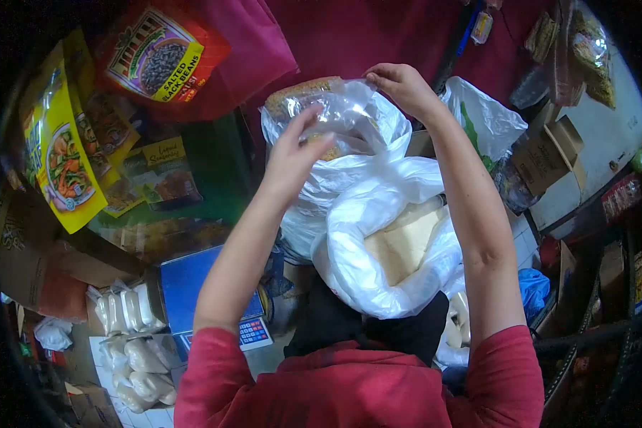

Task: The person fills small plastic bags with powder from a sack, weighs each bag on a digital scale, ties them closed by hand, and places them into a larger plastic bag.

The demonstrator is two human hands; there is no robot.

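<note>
My right hand (pixel 405 87) pinches the top edge of a clear plastic bag (pixel 349 103) with thumb and forefinger. Slightly blurred, my left hand (pixel 292 153) hovers at the other side of that bag, fingers apart. Beneath and beside it, packs of yellowish grains (pixel 303 95) lie in the mouth of a white plastic sack (pixel 303 192). Closer to my body, a second white sack (pixel 357 257) has its rim rolled down around a pale sugar-like or powdery mass (pixel 406 239).
At left are a blue scale (pixel 203 285) with a keypad (pixel 253 333) and several filled white bags (pixel 143 374). Hanging seasoning packets (pixel 68 167) and a black beans banner (pixel 165 60) are at upper left. A cardboard box (pixel 542 164) and wire racks (pixel 592 335) stand at right.
</note>
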